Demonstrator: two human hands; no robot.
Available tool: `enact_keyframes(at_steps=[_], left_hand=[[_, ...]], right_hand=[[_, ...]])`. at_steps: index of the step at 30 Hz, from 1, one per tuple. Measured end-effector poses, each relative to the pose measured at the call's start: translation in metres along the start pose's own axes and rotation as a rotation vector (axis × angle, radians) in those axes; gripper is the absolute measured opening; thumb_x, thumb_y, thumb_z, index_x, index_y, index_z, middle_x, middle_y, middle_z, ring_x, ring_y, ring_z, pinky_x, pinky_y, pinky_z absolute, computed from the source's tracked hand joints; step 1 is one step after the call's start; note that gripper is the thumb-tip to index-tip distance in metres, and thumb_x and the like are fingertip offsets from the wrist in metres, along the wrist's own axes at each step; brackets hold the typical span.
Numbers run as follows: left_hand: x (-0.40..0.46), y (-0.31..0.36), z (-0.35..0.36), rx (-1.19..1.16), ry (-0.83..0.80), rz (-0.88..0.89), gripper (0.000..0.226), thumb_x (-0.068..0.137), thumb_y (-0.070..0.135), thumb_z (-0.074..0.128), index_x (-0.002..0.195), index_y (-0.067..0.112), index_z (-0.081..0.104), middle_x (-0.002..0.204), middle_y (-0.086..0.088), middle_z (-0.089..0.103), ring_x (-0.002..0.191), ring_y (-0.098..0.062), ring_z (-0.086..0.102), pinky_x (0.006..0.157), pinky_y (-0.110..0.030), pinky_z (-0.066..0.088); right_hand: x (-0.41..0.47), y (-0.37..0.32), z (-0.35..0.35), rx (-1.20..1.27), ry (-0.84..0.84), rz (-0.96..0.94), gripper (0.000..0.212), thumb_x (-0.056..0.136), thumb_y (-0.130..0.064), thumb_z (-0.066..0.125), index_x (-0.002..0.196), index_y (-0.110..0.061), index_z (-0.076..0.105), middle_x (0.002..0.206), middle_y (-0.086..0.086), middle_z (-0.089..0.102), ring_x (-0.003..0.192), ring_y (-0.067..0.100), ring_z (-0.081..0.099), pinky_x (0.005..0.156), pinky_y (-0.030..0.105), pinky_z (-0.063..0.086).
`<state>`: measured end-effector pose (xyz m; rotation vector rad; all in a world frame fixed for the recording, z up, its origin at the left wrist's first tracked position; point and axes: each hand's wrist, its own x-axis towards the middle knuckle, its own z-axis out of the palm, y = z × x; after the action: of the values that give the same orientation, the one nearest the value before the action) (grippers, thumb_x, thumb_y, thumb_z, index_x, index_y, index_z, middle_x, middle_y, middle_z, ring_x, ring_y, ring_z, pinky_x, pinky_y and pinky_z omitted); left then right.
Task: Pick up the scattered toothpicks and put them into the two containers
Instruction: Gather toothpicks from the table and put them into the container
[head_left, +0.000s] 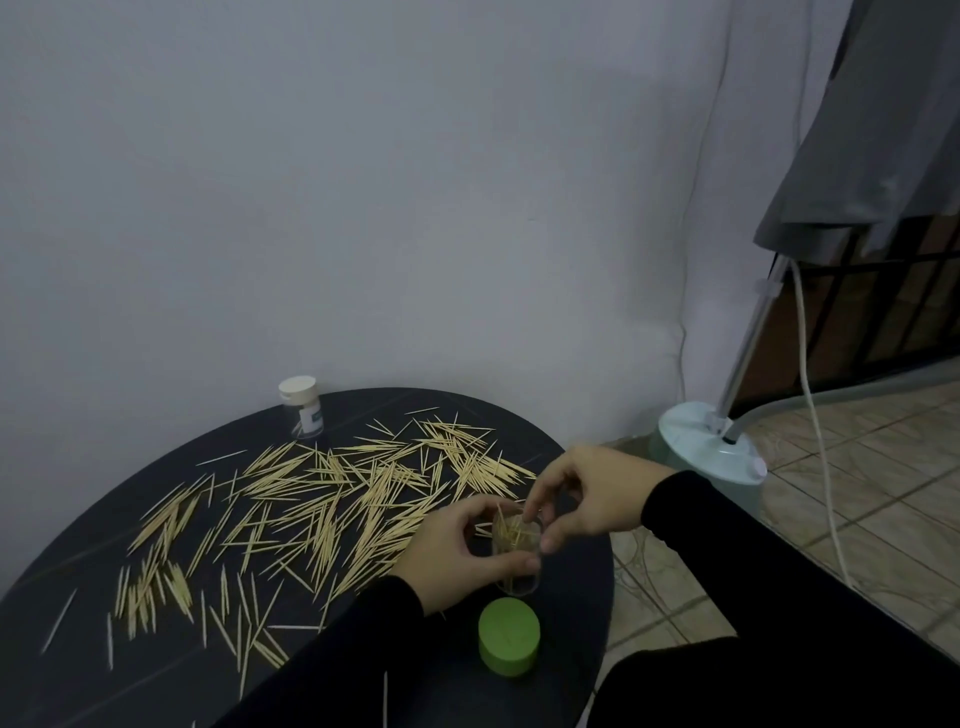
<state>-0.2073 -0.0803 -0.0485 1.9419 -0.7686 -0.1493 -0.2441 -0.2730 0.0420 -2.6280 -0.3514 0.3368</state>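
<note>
Head view, looking forward-down, close over table (78, 597).

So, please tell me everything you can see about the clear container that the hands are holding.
The clear container is a small see-through cup, probably plastic, standing upright near the front right edge of the dark round table. It is open on top and partly filled with toothpicks that stick out above its rim. The left hand grips its side, and the right hand touches its rim with its fingers. A green lid lies just before it.
</note>
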Motion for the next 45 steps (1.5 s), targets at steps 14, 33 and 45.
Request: enact_keyframes(at_steps=[14,33,45], left_hand=[[0.001,-0.002,0.001,0.024,0.01,-0.002,0.057,0.059,0.055,0.081,0.109,0.033,0.063,0.103,0.013,0.069,0.099,0.002,0.061,0.09,-0.028,0.05],[0.004,-0.008,-0.033,0.2,-0.119,-0.028,0.052,0.082,0.029,0.072,0.129,0.033,0.052,0.125,0.016,0.055,0.108,0.009,0.05,0.09,-0.011,0.04],[0.02,-0.022,-0.025,0.878,0.025,0.017,0.026,0.094,0.046,0.05,0.112,0.035,0.066,0.118,0.014,0.054,0.11,-0.007,0.047,0.086,-0.026,0.046]], right_hand=[[0.029,-0.004,0.02,-0.039,0.274,-0.174,0.014,0.078,-0.046,0.072,0.091,-0.039,0.072,0.078,-0.019,0.061,0.071,-0.002,0.052,0.07,0.015,0.033],[0.043,0.028,0.019,-0.095,0.279,0.16,0.013,0.09,-0.029,0.063,0.102,-0.029,0.067,0.091,-0.007,0.064,0.088,0.011,0.06,0.082,0.027,0.051],[0.083,0.03,0.029,-0.487,0.178,0.2,0.031,0.091,-0.044,0.058,0.118,-0.028,0.061,0.115,-0.003,0.059,0.104,0.016,0.056,0.09,0.033,0.045]])
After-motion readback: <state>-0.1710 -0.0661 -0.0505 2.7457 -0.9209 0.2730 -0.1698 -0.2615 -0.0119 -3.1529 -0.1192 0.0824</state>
